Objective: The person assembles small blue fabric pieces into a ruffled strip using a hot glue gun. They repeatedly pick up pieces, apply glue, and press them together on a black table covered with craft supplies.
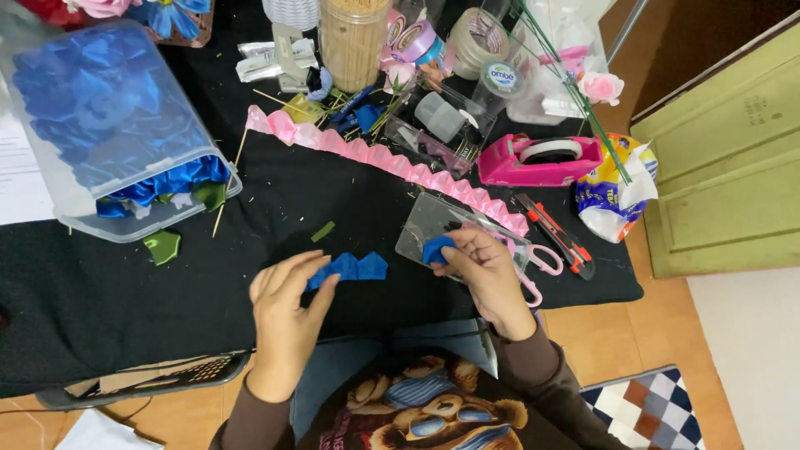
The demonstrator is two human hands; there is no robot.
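Observation:
My left hand [287,308] holds the left end of a strip of folded blue ribbon petals [354,268] that lies on the black table cover [125,292]. My right hand [483,271] pinches a single small blue ribbon piece [435,249] just above a clear flat plastic lid [433,218]. The two hands are roughly a hand's width apart. Pink-handled scissors [542,265] lie partly under my right hand.
A tilted clear box of blue ribbon [100,117] stands at the left. A long pink pleated ribbon [392,162] crosses the table. Behind it are a pink tape dispenser [542,158], a red utility knife [554,233], a jar of sticks [354,42] and tape rolls. A green leaf piece [162,246] lies nearby.

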